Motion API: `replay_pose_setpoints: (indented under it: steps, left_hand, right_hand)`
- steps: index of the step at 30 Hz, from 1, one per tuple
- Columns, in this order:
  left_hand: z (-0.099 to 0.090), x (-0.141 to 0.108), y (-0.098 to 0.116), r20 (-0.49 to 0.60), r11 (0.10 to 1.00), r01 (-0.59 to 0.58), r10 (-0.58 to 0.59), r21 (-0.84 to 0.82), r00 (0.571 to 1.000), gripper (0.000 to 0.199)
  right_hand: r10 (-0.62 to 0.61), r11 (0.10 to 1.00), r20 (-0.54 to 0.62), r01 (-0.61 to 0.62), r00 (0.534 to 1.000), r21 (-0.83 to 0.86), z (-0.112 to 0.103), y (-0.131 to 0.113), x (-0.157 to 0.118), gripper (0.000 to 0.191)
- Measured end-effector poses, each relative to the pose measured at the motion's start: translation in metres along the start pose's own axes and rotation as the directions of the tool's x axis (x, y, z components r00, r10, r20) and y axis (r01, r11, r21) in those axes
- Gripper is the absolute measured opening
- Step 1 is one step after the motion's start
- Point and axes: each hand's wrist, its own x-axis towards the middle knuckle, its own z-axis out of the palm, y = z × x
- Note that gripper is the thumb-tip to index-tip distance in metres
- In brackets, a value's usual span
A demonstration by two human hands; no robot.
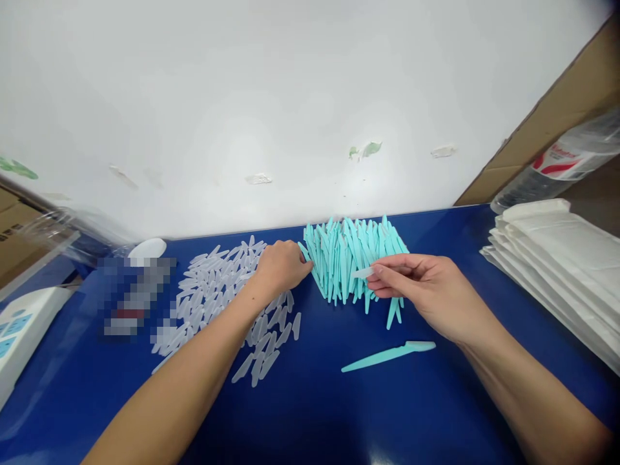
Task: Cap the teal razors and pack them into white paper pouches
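My left hand [283,266] is closed at the left edge of a pile of turquoise eyebrow razors [343,255], its fingertips pinching a razor [316,278] there. In my right hand [421,284], a small translucent blade cap [362,274] is held between thumb and fingers, in front of the pile's right side. Below that hand, a single turquoise razor [378,358] lies on the blue table with a pale cap over its head end. Many loose translucent caps [213,284] are spread to the left, partly hidden behind my left forearm.
A stack of white folded packaging [557,258] stands at the right, with a plastic bottle [557,161] behind it. At the left are a white power strip [29,323] and a white round object [148,250]. A white wall [290,97] rises behind the blue table [290,420].
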Motion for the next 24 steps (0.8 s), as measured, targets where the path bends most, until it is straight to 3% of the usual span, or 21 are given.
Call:
replay_pose_setpoints:
  steps: [3, 9, 24]
  left_hand:
    - [-0.001, 0.007, 0.001, 0.053, 0.999, 0.025, -0.027, 0.033, 0.998, 0.039]
    - [-0.007, 0.011, 0.002, 0.115, 0.997, 0.056, -0.063, 0.059, 0.991, 0.037]
    - [-0.004, 0.014, 0.008, 0.127, 0.99, 0.144, -0.143, -0.002, 0.982, 0.038]
  right_hand:
    - [0.006, 1.0, 0.016, -0.005, 1.0, -0.007, 0.001, 0.003, 0.001, 0.047]
    - [0.0, 1.0, 0.022, 0.0, 1.0, 0.001, -0.001, 0.005, 0.002, 0.048]
    - [-0.002, 0.999, 0.027, 0.001, 1.0, 0.04, 0.0, 0.012, 0.006, 0.047]
